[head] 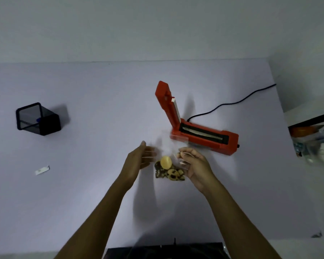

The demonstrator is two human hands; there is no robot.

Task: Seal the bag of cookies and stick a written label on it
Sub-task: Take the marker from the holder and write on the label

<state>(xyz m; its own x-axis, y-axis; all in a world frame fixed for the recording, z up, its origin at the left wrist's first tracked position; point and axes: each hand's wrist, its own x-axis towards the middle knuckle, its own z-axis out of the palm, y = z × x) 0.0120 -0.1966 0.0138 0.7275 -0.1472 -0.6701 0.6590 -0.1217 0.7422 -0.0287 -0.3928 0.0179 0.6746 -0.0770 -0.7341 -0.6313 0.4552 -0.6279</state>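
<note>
A: Clear bag of cookies (169, 170) on the bench (101, 109), between both hands: pale round one atop chocolate-chip ones.

B: Right hand (194, 165) pinches its top; left hand (138, 159) spread flat, blurred.

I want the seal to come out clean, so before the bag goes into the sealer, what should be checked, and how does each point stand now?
1. Sealer lid raised: ok, it stands open.
2. Power cord attached to the sealer: ok; whether it is plugged in, cannot tell.
3. Right hand holds the bag of cookies: ok, pinching its upper edge.
4. Left hand steadying the bag: not ok, it is open beside it.
5. Bag mouth flat and free of cookies: cannot tell, blurred.
6. Label at hand: ok, on the table.
</note>
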